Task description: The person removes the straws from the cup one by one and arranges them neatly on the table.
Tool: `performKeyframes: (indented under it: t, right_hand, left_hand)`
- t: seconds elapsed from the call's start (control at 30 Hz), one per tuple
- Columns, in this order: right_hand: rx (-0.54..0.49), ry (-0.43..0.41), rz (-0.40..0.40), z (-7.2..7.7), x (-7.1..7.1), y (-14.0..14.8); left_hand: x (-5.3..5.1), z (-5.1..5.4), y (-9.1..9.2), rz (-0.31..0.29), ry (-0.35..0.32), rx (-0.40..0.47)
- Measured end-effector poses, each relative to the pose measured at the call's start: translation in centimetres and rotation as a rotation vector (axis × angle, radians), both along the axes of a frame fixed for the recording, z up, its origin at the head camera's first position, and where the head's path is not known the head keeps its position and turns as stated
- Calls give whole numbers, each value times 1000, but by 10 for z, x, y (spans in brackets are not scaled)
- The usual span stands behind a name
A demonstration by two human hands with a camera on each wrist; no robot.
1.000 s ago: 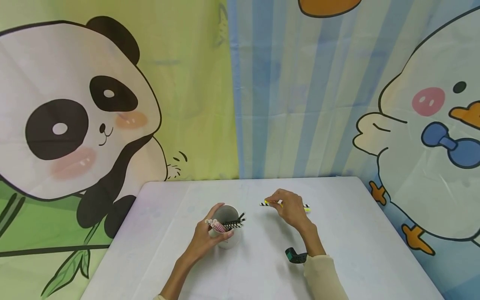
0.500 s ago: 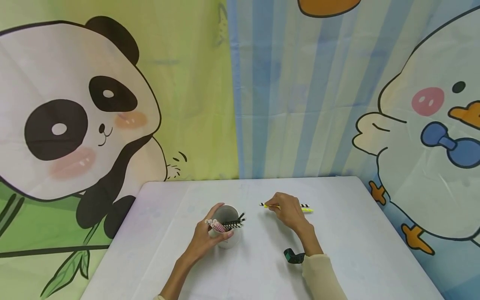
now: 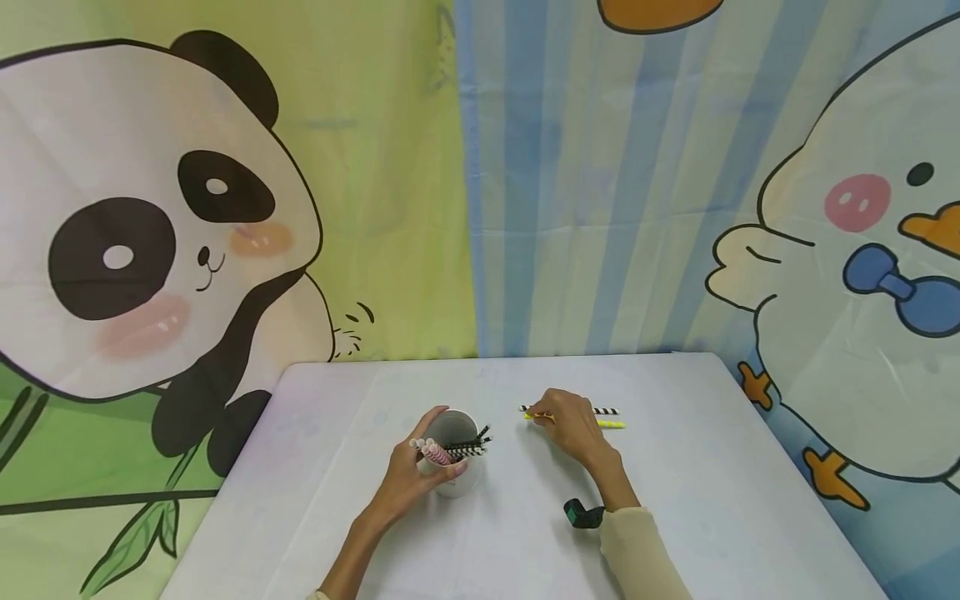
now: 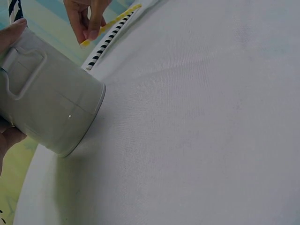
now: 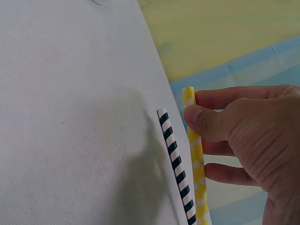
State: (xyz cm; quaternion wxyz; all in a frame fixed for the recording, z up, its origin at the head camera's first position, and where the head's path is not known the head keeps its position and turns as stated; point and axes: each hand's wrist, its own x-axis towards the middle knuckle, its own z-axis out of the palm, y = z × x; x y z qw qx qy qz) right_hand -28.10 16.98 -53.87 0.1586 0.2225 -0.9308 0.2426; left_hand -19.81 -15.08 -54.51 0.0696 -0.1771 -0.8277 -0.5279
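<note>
My left hand (image 3: 405, 477) grips a pale grey cup (image 4: 58, 101) with a molded handle on its side. Out of the cup's mouth stick pink-striped straws (image 3: 435, 452) and black-and-white straws (image 3: 468, 448). To the right, my right hand (image 3: 572, 425) pinches a yellow straw with white dots (image 5: 197, 161) near one end, between thumb and fingers. Beside it a black-and-white striped straw (image 5: 175, 161) lies on the table, nearly parallel. In the head view my right hand covers the middle of both straws.
The white table (image 3: 360, 550) ends at a patterned cloth backdrop (image 3: 390, 167). A small black device (image 3: 582, 514) shows at my right wrist, above the tabletop.
My right hand has shifted slightly toward me with the yellow straw, which now shows apart from the striped straw instead of across it. The left hand and cup stay put.
</note>
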Motion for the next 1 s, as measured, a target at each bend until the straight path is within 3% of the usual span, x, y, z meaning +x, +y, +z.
performKeyframes:
  t: [0.43, 1.0]
  right_hand:
    - [36, 51, 16, -9, -6, -4]
    - [25, 7, -27, -22, -10, -8]
  left_hand:
    - [-1, 0, 0, 5, -5, -3]
    - [-1, -2, 0, 5, -7, 2]
